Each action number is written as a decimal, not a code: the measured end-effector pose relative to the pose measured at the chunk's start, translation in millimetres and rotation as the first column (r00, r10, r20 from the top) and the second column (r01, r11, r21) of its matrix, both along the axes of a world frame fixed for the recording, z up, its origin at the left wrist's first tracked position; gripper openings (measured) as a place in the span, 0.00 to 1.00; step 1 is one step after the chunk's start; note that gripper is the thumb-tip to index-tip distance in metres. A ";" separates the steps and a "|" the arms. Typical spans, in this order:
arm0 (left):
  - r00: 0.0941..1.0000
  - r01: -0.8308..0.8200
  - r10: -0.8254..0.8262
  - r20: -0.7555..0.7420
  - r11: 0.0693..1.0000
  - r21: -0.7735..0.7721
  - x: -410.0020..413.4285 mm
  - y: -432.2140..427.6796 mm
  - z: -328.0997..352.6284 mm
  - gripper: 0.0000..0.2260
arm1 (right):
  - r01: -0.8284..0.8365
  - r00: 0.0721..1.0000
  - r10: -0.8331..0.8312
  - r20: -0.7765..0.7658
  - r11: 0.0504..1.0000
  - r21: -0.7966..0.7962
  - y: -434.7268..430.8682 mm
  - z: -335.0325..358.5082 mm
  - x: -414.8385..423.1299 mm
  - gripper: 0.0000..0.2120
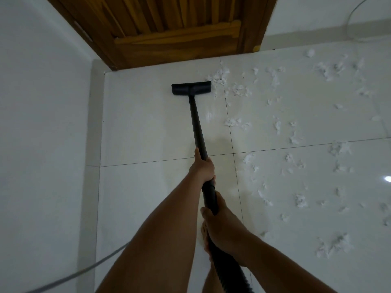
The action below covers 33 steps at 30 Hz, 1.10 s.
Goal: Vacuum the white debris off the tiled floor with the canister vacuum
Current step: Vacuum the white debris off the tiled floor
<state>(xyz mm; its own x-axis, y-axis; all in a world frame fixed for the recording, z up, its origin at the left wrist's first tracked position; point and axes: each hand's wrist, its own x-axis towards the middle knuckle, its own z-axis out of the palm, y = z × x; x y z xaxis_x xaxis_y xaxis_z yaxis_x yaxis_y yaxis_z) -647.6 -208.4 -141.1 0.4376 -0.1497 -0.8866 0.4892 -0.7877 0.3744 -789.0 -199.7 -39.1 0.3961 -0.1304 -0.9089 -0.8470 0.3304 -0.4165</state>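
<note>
A black vacuum wand (197, 125) runs from my hands to a flat black floor nozzle (191, 87), which lies on the white tiled floor (148, 127) near the door. My left hand (202, 166) grips the wand partway up. Lower down, my right hand (222, 225) grips it where the ribbed black hose (228, 269) begins. White fluffy debris (220, 78) lies just right of the nozzle, and several more clumps of debris (300, 200) are scattered over the tiles to the right. The canister is out of view.
A wooden door (173, 28) stands closed at the top. A white wall (42, 123) runs along the left. A grey cable (88, 269) crosses the lower left, and a thin cable (351, 20) loops on the far wall at upper right.
</note>
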 end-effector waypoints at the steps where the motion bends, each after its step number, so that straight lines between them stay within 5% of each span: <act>1: 1.000 0.009 -0.009 0.002 1.000 0.004 4.5 -2.1 -0.5 0.30 | 0.000 1.000 0.000 0.000 1.000 0.001 -2.0 -0.4 4.0 0.28; 23: 0.998 0.054 -0.054 -0.044 0.999 0.006 -47.3 38.2 31.2 0.30 | -0.019 1.000 0.019 -0.008 0.999 -0.036 32.1 36.2 -40.6 0.25; 33: 1.000 0.001 -0.001 -0.030 1.000 -0.004 5.2 15.4 19.5 0.30 | 0.006 1.000 -0.006 0.003 1.000 0.023 11.3 28.3 5.2 0.26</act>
